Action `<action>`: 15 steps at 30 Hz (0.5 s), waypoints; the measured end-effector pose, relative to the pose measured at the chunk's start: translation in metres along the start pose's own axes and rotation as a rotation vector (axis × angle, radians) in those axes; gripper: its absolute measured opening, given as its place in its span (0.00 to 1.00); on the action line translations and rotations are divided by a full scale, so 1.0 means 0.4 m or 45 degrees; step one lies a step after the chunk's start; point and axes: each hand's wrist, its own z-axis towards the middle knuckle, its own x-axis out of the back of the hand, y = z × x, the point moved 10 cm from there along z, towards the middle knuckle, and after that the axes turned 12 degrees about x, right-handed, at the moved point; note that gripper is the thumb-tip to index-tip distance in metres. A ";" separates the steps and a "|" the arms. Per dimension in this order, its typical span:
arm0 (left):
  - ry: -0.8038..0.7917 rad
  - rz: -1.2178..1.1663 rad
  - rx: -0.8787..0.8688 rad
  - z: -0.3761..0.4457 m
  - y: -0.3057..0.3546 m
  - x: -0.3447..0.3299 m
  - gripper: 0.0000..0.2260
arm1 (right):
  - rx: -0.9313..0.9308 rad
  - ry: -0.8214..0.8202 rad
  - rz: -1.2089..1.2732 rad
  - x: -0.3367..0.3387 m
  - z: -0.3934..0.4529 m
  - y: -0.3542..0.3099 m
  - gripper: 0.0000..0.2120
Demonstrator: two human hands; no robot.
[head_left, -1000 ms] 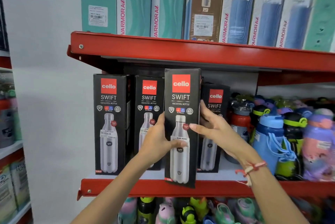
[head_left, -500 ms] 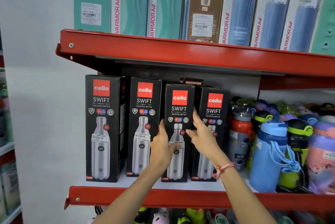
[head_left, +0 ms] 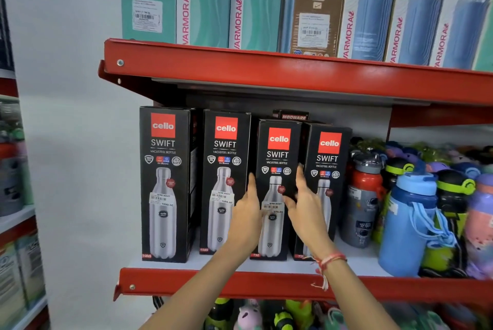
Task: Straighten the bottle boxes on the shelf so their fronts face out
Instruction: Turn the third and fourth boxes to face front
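Note:
Four black cello SWIFT bottle boxes stand upright in a row on the red shelf (head_left: 186, 283), all with fronts facing out: the first box (head_left: 164, 143), the second box (head_left: 225, 145), the third box (head_left: 278, 155) and the fourth box (head_left: 328, 159). The two right ones are shorter. My left hand (head_left: 246, 212) lies against the third box's left edge. On its right edge rests my right hand (head_left: 304, 207), thumb on the front. The box stands on the shelf between them.
A MODWARE box (head_left: 293, 116) peeks out behind the third box. Loose coloured bottles, such as a blue one (head_left: 408, 225), crowd the shelf right of the boxes. The upper red shelf (head_left: 293, 73) hangs just above, loaded with tall Varmora boxes (head_left: 205, 1).
The third box was held out in front of the row and tilted; it has been pushed back into line on the shelf. Both hands followed it in.

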 end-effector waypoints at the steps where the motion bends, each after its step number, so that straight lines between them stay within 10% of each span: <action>1: 0.004 -0.009 -0.025 -0.011 -0.004 0.015 0.37 | 0.002 0.021 -0.030 0.003 -0.004 -0.009 0.38; 8: 0.370 -0.320 -0.124 -0.102 -0.144 0.269 0.14 | 0.198 0.477 -0.129 -0.017 -0.089 -0.184 0.27; 15: 0.596 -0.418 0.190 -0.102 -0.405 0.414 0.20 | 0.013 -0.282 0.564 -0.410 -0.152 -0.319 0.26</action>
